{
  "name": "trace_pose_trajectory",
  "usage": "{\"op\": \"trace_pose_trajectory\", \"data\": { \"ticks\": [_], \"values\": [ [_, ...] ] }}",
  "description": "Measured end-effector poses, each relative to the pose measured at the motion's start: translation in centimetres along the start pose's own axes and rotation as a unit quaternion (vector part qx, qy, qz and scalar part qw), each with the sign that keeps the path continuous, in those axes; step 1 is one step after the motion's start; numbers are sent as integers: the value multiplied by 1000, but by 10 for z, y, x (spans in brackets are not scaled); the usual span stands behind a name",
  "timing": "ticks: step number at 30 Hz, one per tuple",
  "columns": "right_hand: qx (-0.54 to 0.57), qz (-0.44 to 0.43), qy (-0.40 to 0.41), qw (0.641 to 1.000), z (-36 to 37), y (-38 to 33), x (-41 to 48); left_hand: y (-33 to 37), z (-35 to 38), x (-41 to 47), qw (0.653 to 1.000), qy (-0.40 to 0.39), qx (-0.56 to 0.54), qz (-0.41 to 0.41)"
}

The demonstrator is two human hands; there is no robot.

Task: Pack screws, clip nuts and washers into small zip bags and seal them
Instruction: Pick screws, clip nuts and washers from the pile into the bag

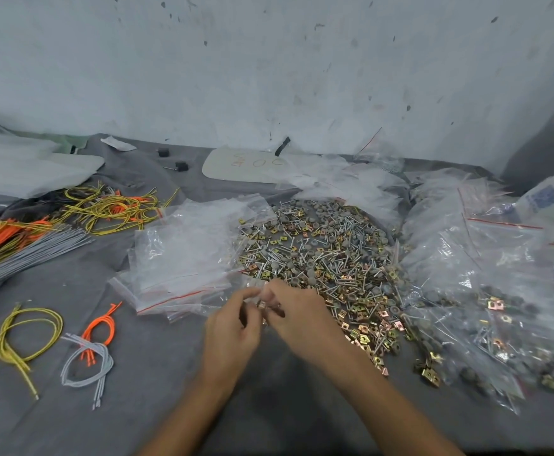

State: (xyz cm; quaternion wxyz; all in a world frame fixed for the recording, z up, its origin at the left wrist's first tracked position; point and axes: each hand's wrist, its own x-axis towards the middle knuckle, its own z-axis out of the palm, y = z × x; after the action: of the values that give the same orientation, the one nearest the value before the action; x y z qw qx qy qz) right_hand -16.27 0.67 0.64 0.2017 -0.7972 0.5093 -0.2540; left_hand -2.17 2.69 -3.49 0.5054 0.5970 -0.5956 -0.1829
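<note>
A zip bag [262, 303] is pinched by curled fingers of the left hand [232, 327] and the right hand [297, 312] in the near middle, probably for sealing. The hardware pile [321, 255] is kept just beyond, empty bags [183, 258] left, filled bags [486, 291] right, within reach.

A pale, blue-grey wall [269, 60], scuffed and flecked with dark marks, rises behind the bench [144, 419], which a creased grey cloth [157, 172] covers.
</note>
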Motion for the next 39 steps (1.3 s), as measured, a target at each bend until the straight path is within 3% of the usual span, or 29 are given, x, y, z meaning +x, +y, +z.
{"op": "trace_pose_trajectory", "data": {
  "ticks": [8, 15, 18, 21, 26, 32, 39],
  "values": [
    [83, 17, 68, 994, -8, 0, -10, -1, 1, -1, 999, -10, 8, 42],
    [-32, -21, -3, 999, 0, -2, -11, -5, 1, -2, 998, -20, 31, 60],
    [-6, -14, 48, 999, -14, 7, -9, -5, 2, -2, 998, -9, 33, 61],
    [-47, 45, 74, 995, -36, 32, 4, -3, 2, -2, 997, -4, 35, 69],
    [-122, 143, 9, 982, -53, 64, 31, -6, 3, -3, 996, -11, 39, 74],
    [-158, 155, -45, 974, -46, 70, 45, -5, 3, -2, 997, -15, 36, 67],
    [-111, 159, -29, 981, -44, 73, 42, -4, 2, -2, 998, -23, 41, 52]
  ]
}}
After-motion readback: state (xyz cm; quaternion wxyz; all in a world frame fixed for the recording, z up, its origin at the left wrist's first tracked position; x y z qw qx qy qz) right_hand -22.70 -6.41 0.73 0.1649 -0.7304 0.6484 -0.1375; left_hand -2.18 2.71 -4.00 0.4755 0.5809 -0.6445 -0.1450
